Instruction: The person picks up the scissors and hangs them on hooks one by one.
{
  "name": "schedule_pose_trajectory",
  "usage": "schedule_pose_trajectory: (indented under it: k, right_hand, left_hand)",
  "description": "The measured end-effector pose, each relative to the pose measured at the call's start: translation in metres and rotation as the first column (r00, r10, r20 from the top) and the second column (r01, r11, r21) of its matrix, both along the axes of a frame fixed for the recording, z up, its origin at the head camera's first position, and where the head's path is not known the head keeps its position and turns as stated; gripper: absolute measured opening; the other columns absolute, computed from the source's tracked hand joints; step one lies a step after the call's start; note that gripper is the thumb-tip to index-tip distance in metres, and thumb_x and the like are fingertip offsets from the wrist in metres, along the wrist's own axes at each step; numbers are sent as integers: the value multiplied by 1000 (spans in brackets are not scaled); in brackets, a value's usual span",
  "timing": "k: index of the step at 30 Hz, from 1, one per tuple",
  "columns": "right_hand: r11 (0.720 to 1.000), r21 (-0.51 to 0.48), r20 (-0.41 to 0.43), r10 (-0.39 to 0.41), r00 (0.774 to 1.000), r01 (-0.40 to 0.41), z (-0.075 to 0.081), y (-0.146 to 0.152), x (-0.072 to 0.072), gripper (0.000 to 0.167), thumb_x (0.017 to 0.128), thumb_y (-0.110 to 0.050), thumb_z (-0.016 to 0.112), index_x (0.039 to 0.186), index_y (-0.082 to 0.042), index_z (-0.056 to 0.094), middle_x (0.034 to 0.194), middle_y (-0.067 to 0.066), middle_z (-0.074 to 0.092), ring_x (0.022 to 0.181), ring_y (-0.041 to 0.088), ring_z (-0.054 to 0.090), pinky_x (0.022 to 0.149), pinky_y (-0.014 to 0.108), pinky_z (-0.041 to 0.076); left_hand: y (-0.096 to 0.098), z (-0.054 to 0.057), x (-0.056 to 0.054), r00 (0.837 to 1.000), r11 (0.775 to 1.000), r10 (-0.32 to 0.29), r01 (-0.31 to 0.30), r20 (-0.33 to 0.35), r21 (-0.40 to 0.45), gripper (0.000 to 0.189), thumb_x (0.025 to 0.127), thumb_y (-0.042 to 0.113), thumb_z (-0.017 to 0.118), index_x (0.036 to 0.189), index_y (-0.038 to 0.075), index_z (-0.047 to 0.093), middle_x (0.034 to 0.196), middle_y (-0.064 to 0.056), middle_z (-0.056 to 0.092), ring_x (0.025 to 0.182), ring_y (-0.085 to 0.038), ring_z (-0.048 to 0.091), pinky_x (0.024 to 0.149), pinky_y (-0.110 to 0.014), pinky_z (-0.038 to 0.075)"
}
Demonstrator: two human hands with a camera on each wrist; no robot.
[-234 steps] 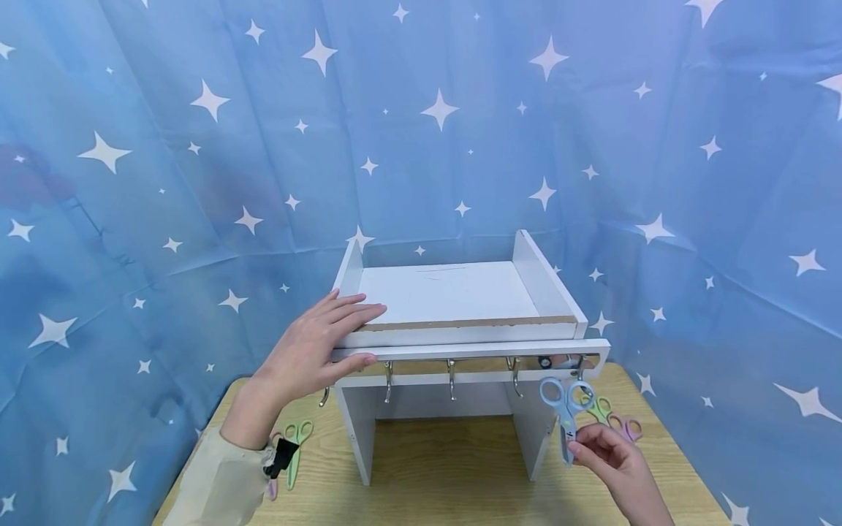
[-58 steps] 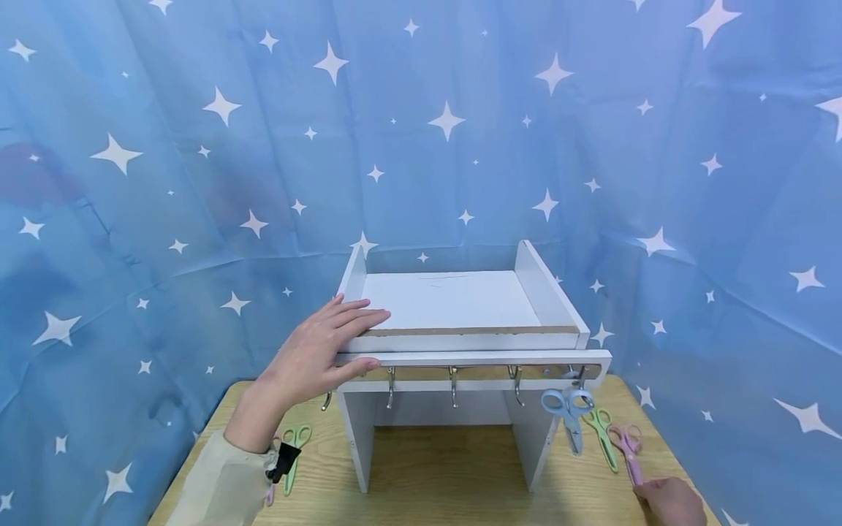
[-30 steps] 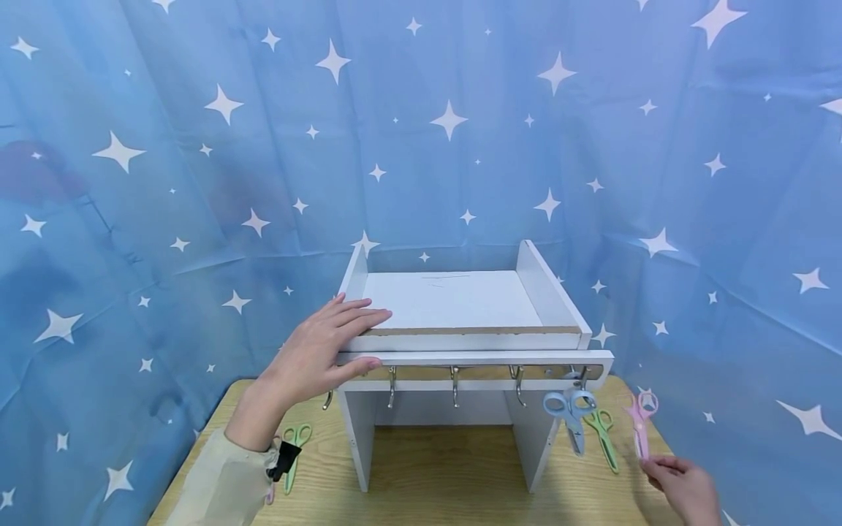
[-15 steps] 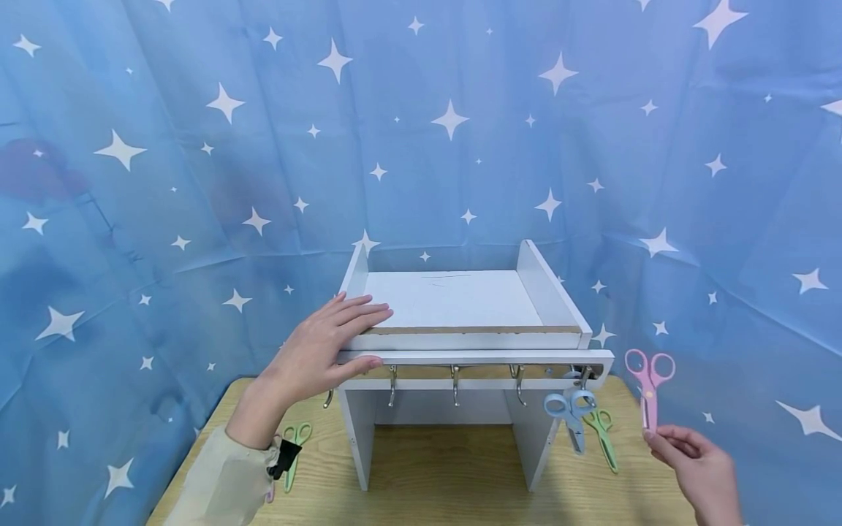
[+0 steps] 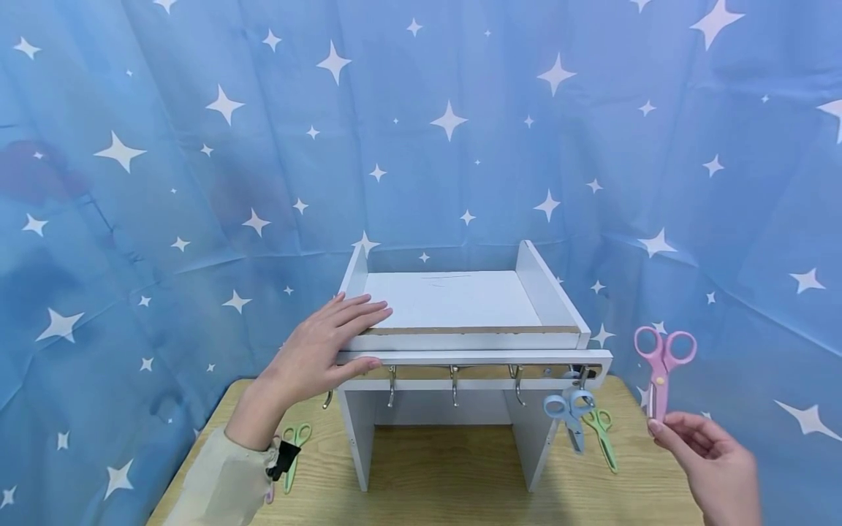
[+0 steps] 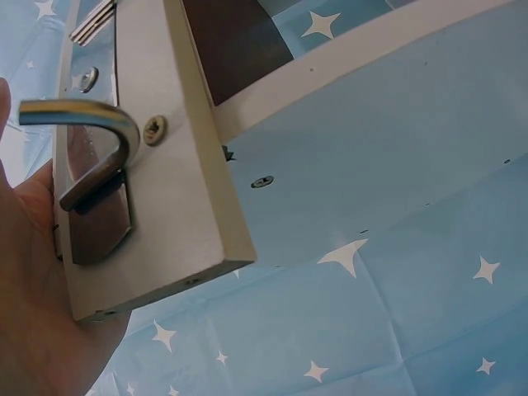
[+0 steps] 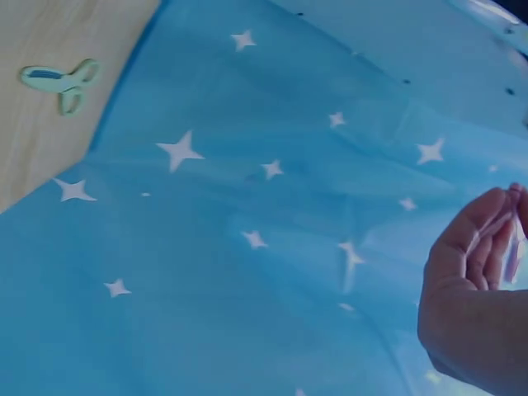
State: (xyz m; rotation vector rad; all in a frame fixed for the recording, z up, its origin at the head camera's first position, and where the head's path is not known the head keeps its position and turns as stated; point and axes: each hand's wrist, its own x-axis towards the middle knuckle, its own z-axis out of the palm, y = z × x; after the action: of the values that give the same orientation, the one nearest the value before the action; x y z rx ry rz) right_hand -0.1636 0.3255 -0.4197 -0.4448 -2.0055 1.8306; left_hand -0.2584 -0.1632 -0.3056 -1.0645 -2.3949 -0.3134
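A pair of pink scissors [image 5: 660, 372] is upright, handle loops up, to the right of the white shelf [image 5: 460, 341]. My right hand [image 5: 713, 467] pinches it by the blade end between thumb and fingers. Blue scissors [image 5: 571, 418] hang from the rightmost hook [image 5: 583, 376] on the shelf's front rail. My left hand [image 5: 316, 358] rests on the shelf's front left corner, fingers extended over the ledge and thumb along the rail. Up close in the left wrist view, a curved metal hook [image 6: 111, 144] juts from the rail beside that hand.
Green scissors [image 5: 604, 442] lie on the wooden table [image 5: 454, 504] right of the shelf. Another green pair [image 5: 296, 456] lies left, beside a purple piece [image 5: 270, 491] partly behind my wrist. Other hooks [image 5: 455, 387] line the rail. A blue starry cloth [image 5: 421, 146] surrounds the table.
The blue scissors, earlier in my right hand, hang on the hook. My right hand has since taken the pink scissors and raised them off the table. The left hand has stayed put.
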Motion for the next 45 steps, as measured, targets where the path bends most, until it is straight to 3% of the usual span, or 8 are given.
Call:
schedule_pose_trajectory:
  k: [5, 14, 22, 29, 34, 45]
  right_hand:
    - [996, 87, 46, -7, 999, 3, 10, -7, 8, 7, 88, -18, 77, 94, -18, 73, 72, -16, 72, 66, 2, 69, 59, 12, 55]
    - [996, 50, -15, 78, 997, -77, 19, -29, 20, 11, 88, -12, 76, 97, -10, 71, 77, -11, 74, 69, 6, 70, 61, 17, 58]
    - [987, 25, -83, 163, 983, -161, 13, -53, 25, 10, 87, 0, 74, 95, -3, 69, 79, -6, 72, 69, 8, 68, 59, 19, 57]
    - [964, 35, -154, 267, 951, -264, 3, -70, 27, 12, 87, 9, 69, 95, 1, 67, 82, -3, 72, 72, 10, 69, 65, 19, 60]
    - [943, 71, -102, 331, 938, -325, -2, -83, 27, 9, 87, 7, 70, 94, 2, 66, 79, -1, 72, 72, 11, 69, 65, 20, 61]
    - [903, 225, 73, 360, 930, -367, -13, -106, 22, 10, 86, -2, 74, 92, 2, 66, 77, -2, 68, 70, 13, 66, 64, 23, 62]
  left_hand:
    - [0, 0, 0, 1000, 1000, -1, 1, -5, 0, 65, 96, 60, 52, 151, 25, 45, 152, 1, 50, 145, -22, 42, 128, -44, 23]
    - [0, 1, 1, 1000, 1000, 5, -5, -2, -7, 65, 97, 60, 52, 151, 25, 46, 152, 1, 50, 145, -21, 42, 128, -44, 23]
    - [0, 0, 1, 1000, 1000, -1, 1, -7, 2, 65, 96, 58, 54, 151, 24, 46, 152, 1, 51, 145, -21, 43, 128, -44, 23]
    - [1, 0, 0, 1000, 1000, -6, 6, -8, 7, 64, 96, 56, 56, 151, 24, 46, 151, 1, 51, 145, -21, 42, 128, -44, 23]
    - [1, 1, 0, 1000, 1000, -4, 4, -5, 9, 64, 96, 57, 56, 151, 25, 46, 151, 1, 51, 145, -21, 42, 128, -43, 23]
    - [1, 0, 1, 1000, 1000, -2, 3, -5, 11, 64, 96, 59, 53, 150, 23, 47, 151, 1, 51, 145, -21, 43, 128, -43, 23]
